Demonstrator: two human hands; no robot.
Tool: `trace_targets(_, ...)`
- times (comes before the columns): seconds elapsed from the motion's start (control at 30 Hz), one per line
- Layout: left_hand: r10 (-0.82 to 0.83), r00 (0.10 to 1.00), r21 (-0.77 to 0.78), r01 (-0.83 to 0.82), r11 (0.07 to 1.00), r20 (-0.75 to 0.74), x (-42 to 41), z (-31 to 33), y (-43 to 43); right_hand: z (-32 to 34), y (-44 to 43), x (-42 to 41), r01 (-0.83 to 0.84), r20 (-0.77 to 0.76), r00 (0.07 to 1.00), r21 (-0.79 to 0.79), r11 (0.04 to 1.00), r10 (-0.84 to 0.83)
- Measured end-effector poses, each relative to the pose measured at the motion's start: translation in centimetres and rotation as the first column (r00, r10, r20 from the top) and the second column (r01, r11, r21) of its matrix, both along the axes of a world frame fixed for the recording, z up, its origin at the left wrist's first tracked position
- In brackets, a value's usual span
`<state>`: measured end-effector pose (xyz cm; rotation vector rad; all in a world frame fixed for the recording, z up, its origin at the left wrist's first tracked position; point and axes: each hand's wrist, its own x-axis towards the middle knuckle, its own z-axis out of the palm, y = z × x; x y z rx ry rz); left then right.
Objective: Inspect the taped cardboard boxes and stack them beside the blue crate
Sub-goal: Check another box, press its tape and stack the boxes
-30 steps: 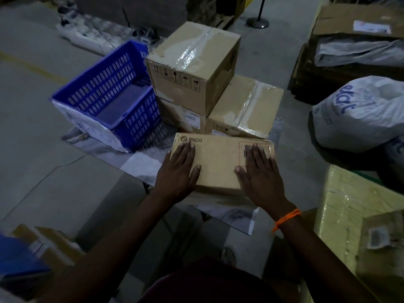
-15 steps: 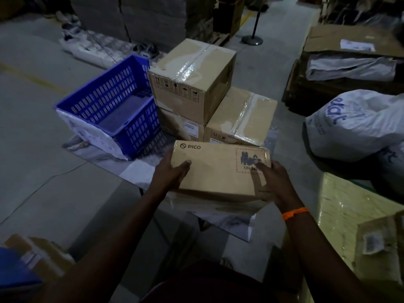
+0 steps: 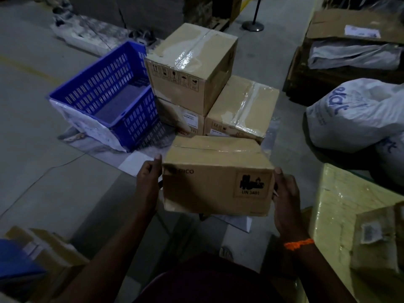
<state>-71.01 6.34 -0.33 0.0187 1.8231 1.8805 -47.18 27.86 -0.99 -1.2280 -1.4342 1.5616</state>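
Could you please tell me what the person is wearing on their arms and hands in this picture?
Both forearms are bare, with no sleeves in sight, and neither the left hand nor the right hand is gloved. The only item worn is a thin orange thread band around the right wrist. No watch shows.

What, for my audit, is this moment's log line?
left hand grips PICO box | right hand grips it | stack beside blue crate
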Motion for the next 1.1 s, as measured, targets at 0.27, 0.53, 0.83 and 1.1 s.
trace_targets(0.27,-0.153,0.988,-0.116,0.149,0.982,-0.031,2.3,-4.3,-2.4,-3.0,-1.8,3.4,-0.041,0.114,0.993,-0.019,0.999,0.043)
trace_targets(0.53,-0.227,0.974,-0.180,0.225,0.958,0.008,4.5,-7.4,-3.2,-6.5,-2.6,4.8,-0.096,0.284,0.954,0.004,0.995,0.091)
trace_targets(0.83,-0.798,0.330,-0.788,0.203,0.582,-0.505,3.3,-5.6,4.8,-5.2,-2.4,-4.2,-0.645,0.709,0.689,0.506,0.573,0.150)
trace_targets(1.1,-0.927,0.101,-0.920,0.122,0.372,-0.361,1.4,-8.1,8.3,-6.2,-0.3,-9.5,-0.842,0.872,0.445,0.331,0.425,0.202)
